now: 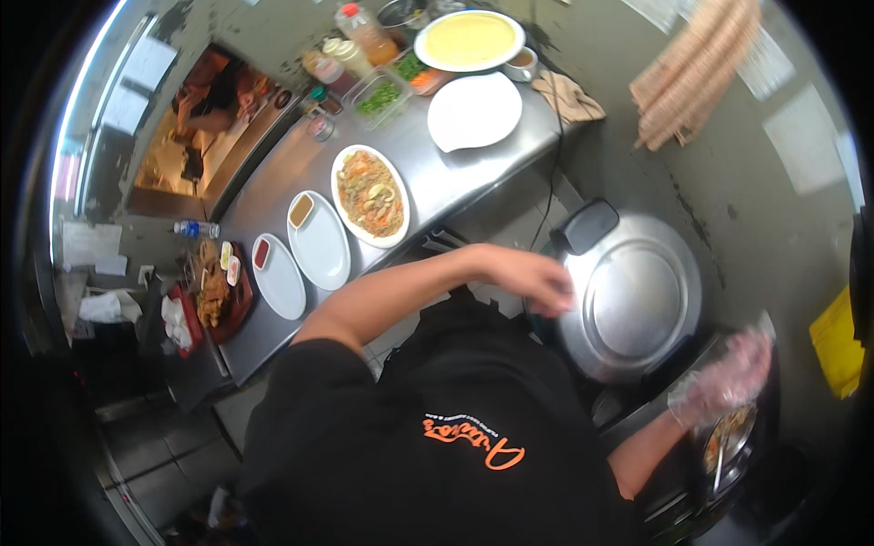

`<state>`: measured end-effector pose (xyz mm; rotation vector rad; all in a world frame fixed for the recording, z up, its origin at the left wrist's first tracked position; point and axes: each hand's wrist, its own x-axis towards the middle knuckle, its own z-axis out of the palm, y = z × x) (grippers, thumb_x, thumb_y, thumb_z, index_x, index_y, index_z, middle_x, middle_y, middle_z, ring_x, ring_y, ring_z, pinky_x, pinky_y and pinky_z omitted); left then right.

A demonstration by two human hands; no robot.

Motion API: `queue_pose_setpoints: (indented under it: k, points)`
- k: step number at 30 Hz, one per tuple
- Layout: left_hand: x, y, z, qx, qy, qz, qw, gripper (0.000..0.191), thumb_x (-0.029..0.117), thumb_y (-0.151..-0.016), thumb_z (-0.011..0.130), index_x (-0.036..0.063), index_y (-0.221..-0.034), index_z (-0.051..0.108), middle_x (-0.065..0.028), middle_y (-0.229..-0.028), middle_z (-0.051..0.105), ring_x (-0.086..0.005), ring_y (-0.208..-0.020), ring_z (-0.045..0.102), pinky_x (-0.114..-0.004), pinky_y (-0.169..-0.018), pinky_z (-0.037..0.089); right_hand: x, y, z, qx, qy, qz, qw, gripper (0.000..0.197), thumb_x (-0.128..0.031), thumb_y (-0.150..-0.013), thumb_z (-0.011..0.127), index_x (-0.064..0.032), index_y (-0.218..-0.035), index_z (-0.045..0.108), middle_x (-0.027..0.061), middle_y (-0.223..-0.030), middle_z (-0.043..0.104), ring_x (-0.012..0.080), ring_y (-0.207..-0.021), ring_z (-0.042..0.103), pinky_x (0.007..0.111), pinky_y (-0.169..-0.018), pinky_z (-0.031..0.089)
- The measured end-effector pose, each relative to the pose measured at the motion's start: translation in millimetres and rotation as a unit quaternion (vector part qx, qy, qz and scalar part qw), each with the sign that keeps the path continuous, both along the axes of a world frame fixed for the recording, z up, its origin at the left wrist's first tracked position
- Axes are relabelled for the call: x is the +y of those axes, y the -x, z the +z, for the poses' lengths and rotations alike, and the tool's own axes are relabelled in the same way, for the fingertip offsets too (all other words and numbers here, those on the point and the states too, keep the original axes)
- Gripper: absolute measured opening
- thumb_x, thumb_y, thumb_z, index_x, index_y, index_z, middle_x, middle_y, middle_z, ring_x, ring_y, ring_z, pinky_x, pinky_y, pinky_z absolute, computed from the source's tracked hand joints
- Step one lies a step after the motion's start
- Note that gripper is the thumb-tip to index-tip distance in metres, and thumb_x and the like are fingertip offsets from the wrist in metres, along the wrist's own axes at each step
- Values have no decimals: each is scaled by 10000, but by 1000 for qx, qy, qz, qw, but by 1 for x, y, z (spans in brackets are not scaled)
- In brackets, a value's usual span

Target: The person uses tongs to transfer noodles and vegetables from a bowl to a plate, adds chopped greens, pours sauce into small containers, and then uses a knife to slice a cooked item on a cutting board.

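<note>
My left hand (543,285) is bare, with its fingers curled, beside the near rim of a large round metal lid (635,293), which seems to belong to a big rice cooker. Blur hides whether it touches the lid or holds anything. On the right, my right hand (727,368) wears a clear plastic glove with loose film about the fingers. It is above a pan of food (734,430), apparently noodles, from which a metal utensil handle (719,471) sticks out. Whether the gloved fingers grip something cannot be made out.
A steel counter (437,194) bears a noodle platter (372,194), two oval plates with sauce dishes (321,246), a white plate (474,112), a yellow-filled platter (470,39), herb tubs (379,99) and fried food (213,293). A cord (556,150) hangs past its edge. Another person (218,102) shows through the hatch.
</note>
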<state>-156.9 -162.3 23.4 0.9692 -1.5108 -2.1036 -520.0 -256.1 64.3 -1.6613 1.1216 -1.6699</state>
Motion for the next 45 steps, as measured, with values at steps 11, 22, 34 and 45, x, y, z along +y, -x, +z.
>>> queue_pose_setpoints:
  k: [11,22,34,45]
  points:
    - [356,-169,-161,-354,-498,59,789,356,209,-927,541,18,-1215,624,-145,-1077,708,-222,-776,711,-381,-741,582,27,-403,29,412,-70,541,730,500,-237,-887,674,-11,-1315,551,170,-1018,683,294,-894,664,398,-839,508]
    - [508,-85,-254,-96,-530,656,529,248,252,-983,515,57,-1126,569,-120,-992,640,-249,-841,661,-427,-726,569,-22,-733,-99,571,190,510,615,367,-41,-839,553,2,-1192,642,220,-1128,662,333,-1056,639,392,-942,491]
    - [431,-4,-212,-47,-443,789,424,182,238,-987,558,70,-1056,567,-58,-870,638,-176,-774,647,-329,-664,525,-50,-807,-188,650,342,509,448,219,-158,-839,619,-3,-942,734,213,-979,702,329,-953,679,407,-853,522]
    - [406,64,-231,-127,-417,760,481,208,249,-993,542,51,-1029,594,-29,-776,608,-130,-640,566,-306,-575,474,-40,-770,-188,640,290,467,536,225,-113,-871,541,-18,-966,721,215,-1008,697,342,-990,676,424,-887,526]
